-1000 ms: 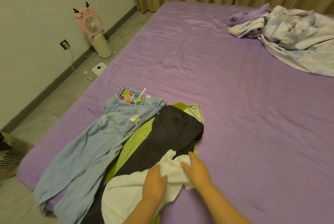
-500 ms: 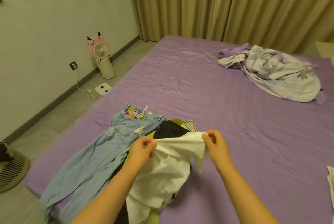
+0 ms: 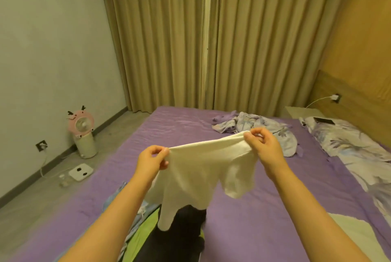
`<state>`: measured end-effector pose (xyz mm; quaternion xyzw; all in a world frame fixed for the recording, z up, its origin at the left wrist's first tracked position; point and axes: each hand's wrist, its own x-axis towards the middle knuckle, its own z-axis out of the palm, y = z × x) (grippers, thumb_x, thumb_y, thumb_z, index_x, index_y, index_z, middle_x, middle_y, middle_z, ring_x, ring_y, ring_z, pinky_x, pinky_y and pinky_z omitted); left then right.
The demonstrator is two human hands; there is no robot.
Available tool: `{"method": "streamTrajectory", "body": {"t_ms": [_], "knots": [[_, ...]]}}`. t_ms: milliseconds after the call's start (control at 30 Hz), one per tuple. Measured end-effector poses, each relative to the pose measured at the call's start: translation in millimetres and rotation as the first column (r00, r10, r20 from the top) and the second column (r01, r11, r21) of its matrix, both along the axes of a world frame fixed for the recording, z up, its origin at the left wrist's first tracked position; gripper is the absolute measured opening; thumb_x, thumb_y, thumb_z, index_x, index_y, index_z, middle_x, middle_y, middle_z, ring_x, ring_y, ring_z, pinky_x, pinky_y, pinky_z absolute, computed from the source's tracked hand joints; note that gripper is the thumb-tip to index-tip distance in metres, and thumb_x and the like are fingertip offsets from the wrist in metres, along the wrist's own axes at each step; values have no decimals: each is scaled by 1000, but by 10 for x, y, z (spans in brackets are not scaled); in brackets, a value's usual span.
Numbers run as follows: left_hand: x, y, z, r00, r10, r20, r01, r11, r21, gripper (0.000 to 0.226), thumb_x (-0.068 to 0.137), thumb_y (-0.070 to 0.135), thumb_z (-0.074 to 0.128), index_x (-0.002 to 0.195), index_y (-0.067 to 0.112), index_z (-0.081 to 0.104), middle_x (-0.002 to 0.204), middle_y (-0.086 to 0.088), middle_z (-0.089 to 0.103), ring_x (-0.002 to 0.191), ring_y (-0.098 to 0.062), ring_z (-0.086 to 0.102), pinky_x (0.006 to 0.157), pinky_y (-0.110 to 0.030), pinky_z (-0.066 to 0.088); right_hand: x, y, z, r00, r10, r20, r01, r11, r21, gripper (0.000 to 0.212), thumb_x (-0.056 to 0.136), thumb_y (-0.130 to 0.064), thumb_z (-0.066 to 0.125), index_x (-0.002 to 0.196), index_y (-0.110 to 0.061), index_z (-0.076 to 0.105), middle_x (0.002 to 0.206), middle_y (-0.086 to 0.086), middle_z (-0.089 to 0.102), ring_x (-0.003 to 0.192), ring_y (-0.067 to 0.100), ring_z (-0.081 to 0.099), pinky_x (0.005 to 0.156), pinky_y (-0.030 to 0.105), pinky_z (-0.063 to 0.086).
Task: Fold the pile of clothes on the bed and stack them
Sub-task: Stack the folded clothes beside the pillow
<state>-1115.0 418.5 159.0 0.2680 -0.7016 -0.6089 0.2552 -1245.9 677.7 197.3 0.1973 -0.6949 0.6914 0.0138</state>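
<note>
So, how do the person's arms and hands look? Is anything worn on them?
Both forearms are bare as far as the picture shows; no sleeve reaches into view. The left hand and the right hand wear no gloves, and no watch, bracelet or ring shows. Nails look short and unpainted.

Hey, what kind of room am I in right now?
Most likely a bedroom: a wide bed with a purple sheet, a wooden headboard at its right, and full-length curtains beyond it.
</note>
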Motion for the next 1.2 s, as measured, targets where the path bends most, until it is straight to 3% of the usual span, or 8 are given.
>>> {"method": "streamTrajectory", "body": {"t_ms": [233,367,433,500,700,800,1067,1200], "knots": [[-100,656,434,943,-303,-139,305,952,-8,8,94,19,59,94,15,52,101,-5,62,90,-20,67,79,-34,54,357,-21,458,981,180,76,-164,969,-188,13,91,-8,60,80,-10,54,58,-6,60,50,5,56,46,19,47],[-122,1115,704,828,-545,-128,516,832,-203,47,75,48,75,114,32,54,113,12,61,94,0,63,73,-17,50,558,-78,533,982,172,78,-165,982,-87,11,87,-4,64,80,-8,58,67,4,66,62,16,66,53,27,54],[-150,1241,777,807,-587,-61,538,774,-334,50,74,40,79,118,32,55,107,17,62,93,2,61,75,-16,47,620,-43,522,988,138,76,-136,990,-25,10,85,-4,66,79,-9,60,74,10,65,67,19,65,57,29,54],[-169,1276,813,780,-622,-71,554,738,-387,24,84,21,72,106,27,65,99,8,69,90,-3,62,80,-25,49,663,56,519,987,135,81,-135,991,-3,8,84,-7,68,81,-8,61,78,11,66,72,19,66,61,29,56],[-232,1246,864,662,-733,-160,712,681,-172,15,95,20,57,98,17,72,94,-6,71,86,-14,64,81,-34,50,676,485,494,996,33,-79,-16,976,218,29,83,-23,72,110,-23,62,100,-11,63,92,2,59,78,17,49],[-263,1229,946,616,-767,-178,756,640,-139,15,94,24,59,93,22,74,94,-1,73,87,-14,66,78,-30,53,724,613,371,984,176,41,-180,932,314,46,86,-17,69,128,-26,54,123,-10,59,113,4,56,94,25,48],[-200,1025,911,748,-652,-120,633,756,-167,10,84,23,71,74,22,73,71,7,68,64,-6,58,57,-17,46,932,696,310,989,129,72,-139,979,152,5,89,-16,65,86,-14,69,75,-9,68,70,5,61,61,15,47],[-64,992,829,707,-707,-37,684,696,-218,16,88,36,66,75,30,73,68,11,66,61,-2,56,56,-15,45,1017,458,365,988,142,61,-146,987,71,12,87,-19,67,93,-10,69,83,0,70,74,9,64,64,20,51]]}}
